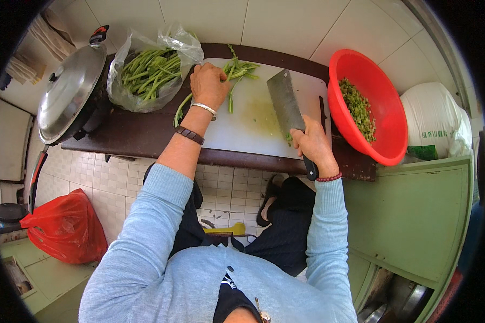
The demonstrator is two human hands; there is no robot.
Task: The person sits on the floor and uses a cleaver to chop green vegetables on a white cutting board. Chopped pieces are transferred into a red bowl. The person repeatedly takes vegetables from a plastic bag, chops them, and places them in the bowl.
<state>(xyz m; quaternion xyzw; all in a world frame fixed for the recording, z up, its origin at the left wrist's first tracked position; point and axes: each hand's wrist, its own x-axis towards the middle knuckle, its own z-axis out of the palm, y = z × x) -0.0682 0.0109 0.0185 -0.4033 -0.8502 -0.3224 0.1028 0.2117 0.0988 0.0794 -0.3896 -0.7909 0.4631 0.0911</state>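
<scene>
My left hand [209,84] is curled over a small bunch of green vegetable stems [240,69] at the far left of a white cutting board [226,131]. Part of the bunch is hidden beneath the fingers, and one stem trails off past the wrist. In my right hand [316,141] is the black handle of a cleaver, its broad metal blade [285,99] angled up and left over the board. A few green bits [288,138] show near the cleaver's heel. Greenish wet stains mark the middle of the board.
Left of the board, a clear plastic bag [119,95] holds more stems [153,72]. A lidded wok [70,91] stands beyond it. At right, a red basin [392,129] contains chopped greens [356,111], beside a white sack [432,117]. The dark wooden table [133,129] abuts a tiled wall.
</scene>
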